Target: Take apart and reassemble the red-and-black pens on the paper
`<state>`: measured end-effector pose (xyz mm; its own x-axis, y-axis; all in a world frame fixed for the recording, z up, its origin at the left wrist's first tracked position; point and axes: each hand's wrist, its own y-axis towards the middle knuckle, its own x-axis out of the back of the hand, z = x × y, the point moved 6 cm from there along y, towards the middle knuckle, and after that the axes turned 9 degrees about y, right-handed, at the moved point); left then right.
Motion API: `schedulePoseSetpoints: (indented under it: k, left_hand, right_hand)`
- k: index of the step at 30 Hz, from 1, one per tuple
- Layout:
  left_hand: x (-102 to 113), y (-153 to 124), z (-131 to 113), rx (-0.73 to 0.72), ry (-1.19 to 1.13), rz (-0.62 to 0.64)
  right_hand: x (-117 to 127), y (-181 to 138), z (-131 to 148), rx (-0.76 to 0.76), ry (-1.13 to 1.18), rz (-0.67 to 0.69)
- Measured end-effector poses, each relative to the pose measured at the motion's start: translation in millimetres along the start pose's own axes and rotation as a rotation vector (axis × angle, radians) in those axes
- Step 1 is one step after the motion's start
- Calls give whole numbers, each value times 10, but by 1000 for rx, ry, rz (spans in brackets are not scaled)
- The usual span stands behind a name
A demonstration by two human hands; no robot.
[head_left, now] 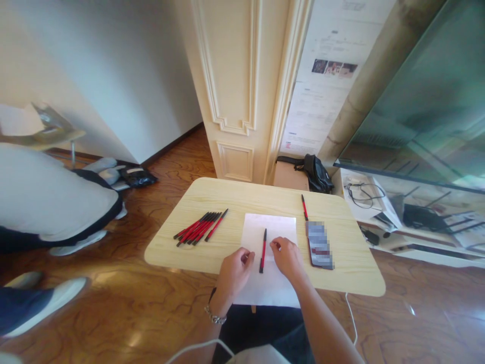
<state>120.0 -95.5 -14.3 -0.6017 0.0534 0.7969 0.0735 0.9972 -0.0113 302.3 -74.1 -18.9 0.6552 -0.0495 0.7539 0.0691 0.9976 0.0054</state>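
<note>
A red pen with black ends (pixel 263 251) lies on a white sheet of paper (pixel 261 290), its tip pointing away from me. My left hand (pixel 238 268) rests over the sheet's left edge, just beside the pen, its fingers curled in and thumb against them. On the pen's other side is my right hand (pixel 287 257), thumb and forefinger bent together in a pinch. Neither hand touches the pen, and nothing shows in their fingers. To the left, several matching red and black pens (pixel 197 228) are heaped, with one pen (pixel 216 225) lying slightly apart.
On the wooden table (pixel 170 202), a phone (pixel 320 250) with a pixelated screen lies right of the sheet, another red pen (pixel 304 207) beyond it. A black bag (pixel 316 172) stands past the far edge. People sit or stand at left; a white cable (pixel 351 318) hangs at right.
</note>
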Motion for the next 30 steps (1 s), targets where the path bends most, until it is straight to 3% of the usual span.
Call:
schedulePoseSetpoints:
  k: [5,13,18,23,27,30]
  left_hand:
    - [37,-10,91,35,-117,-19]
    - [15,36,26,26,-187,-23]
    - [-18,68,-138,-28,-333,-25]
    - [-289,77,-261,8,-698,144]
    - [-516,45,-288,141,-1034,250]
    - [-585,15,-281,206,-1080,221]
  right_hand:
    - [-133,234,84,-182,-134,80]
    - [-250,383,77,-240,-166,146]
    - [-173,332,73,-142,259,171]
    - [-117,179,138,-41,744,189]
    - [-149,93,147,-78,984,193]
    - [-179,93,163,-139,1121,124]
